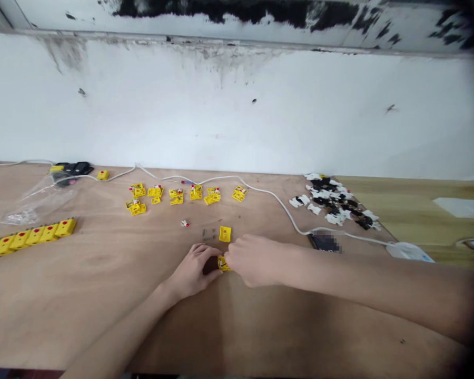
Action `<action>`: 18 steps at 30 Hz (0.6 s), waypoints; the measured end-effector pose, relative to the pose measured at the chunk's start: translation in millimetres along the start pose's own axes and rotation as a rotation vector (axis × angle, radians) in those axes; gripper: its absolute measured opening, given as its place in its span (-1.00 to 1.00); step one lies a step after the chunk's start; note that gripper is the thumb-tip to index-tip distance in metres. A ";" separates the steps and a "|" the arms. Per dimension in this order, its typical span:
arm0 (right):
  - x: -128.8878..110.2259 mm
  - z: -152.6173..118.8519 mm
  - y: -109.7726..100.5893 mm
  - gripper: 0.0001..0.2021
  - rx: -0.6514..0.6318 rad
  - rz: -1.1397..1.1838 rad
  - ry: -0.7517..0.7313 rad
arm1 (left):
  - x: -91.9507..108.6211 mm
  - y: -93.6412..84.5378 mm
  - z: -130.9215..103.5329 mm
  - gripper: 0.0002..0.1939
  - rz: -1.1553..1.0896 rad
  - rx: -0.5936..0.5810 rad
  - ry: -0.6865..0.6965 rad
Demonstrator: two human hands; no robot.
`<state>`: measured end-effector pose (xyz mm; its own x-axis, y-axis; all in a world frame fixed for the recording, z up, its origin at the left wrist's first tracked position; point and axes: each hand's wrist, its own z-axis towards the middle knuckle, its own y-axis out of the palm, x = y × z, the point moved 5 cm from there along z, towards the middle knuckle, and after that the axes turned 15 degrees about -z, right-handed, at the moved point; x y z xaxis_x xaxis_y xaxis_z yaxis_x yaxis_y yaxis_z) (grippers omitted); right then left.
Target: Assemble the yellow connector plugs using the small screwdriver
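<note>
A small open yellow housing (223, 263) lies on the wooden table (174, 337), between my hands. My left hand (193, 269) grips its left side between thumb and fingers. From the right, my right hand (255, 259) reaches over the housing with its fingers bent together; whatever they hold is hidden. Just beyond sits a separate yellow cover (225, 234), hollow side up. Some tiny metal pieces (209, 234) lie to the left of that cover. A little red and white part (185, 223) rests farther left.
Several opened yellow housings (176, 196) form a row toward the wall. Closed yellow blocks (35, 236) line up at left, near a plastic bag (43, 197). A white cable (276, 199) runs past black and white pieces (334, 200) and a dark object (324, 242) at right.
</note>
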<state>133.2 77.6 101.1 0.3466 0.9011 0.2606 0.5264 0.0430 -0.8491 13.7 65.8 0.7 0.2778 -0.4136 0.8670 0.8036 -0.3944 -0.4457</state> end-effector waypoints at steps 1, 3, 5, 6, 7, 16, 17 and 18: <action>1.3 0.9 0.3 -0.89 -0.031 0.055 0.020 | -0.4 0.4 0.0 -0.66 0.001 0.001 0.001; 6.5 2.9 2.3 -0.86 -0.130 0.202 0.100 | -1.6 1.2 0.1 -0.65 0.006 -0.001 -0.002; 13.6 5.3 6.3 -0.83 -0.252 0.367 0.206 | -2.9 2.1 -0.2 -0.65 0.010 -0.011 -0.004; 17.0 6.8 8.5 -0.81 -0.304 0.432 0.249 | -3.4 2.2 -0.4 -0.65 0.010 -0.013 -0.003; 20.2 8.4 10.6 -0.79 -0.345 0.482 0.282 | -3.9 2.1 -0.7 -0.65 0.010 -0.013 -0.002; 26.3 0.1 6.6 -0.73 -0.255 0.467 0.324 | -2.6 0.2 -1.6 -0.63 0.010 -0.008 0.007; 23.1 -1.1 4.0 -0.75 -0.188 0.390 0.285 | -2.3 0.5 -1.4 -0.64 0.016 -0.011 0.006; 19.0 -1.5 1.6 -0.79 -0.102 0.311 0.234 | -2.1 0.7 -1.3 -0.65 0.021 -0.012 0.004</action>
<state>141.7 94.1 105.4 0.6629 0.7412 0.1062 0.4389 -0.2698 -0.8571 13.1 65.4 -1.7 0.2921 -0.4255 0.8565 0.7913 -0.3954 -0.4663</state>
